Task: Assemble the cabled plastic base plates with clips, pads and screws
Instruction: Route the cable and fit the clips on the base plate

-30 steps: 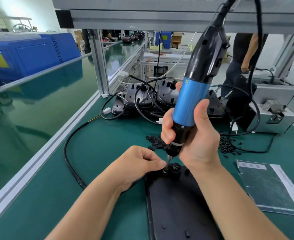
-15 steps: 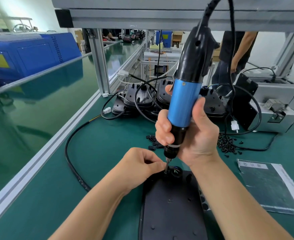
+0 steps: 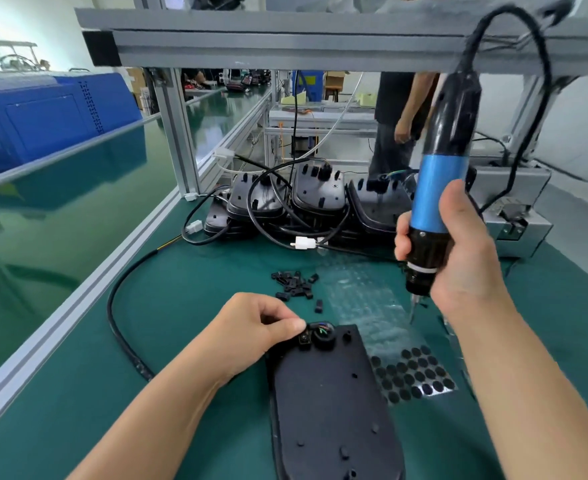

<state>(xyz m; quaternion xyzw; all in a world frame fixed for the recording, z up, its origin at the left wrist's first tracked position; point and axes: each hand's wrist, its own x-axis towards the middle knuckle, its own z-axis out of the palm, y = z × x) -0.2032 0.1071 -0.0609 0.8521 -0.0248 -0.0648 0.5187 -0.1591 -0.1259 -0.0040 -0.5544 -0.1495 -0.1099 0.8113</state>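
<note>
Plate (image 3: 330,403) lies flat on the surface (image 3: 188,292), near edge. Left hand (image 3: 251,330) pinches the clip (image 3: 304,337) at the plate's top corner beside the cable hole. Right hand (image 3: 459,251) grips the driver (image 3: 438,188), its bit off to the right above the pad sheet (image 3: 410,375). Keep the clip pinned square; bring the bit down plumb onto the screw before triggering.

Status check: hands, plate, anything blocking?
Left hand pinching clip on base plate. Right hand gripping screwdriver, bit off plate. Pad sheet beside plate, nothing blocking.

The base plate (image 3: 327,403) is matt black plastic. The counter (image 3: 188,289) wears smooth green matting. The screwdriver (image 3: 438,199) has a glossy blue sleeve.
</note>
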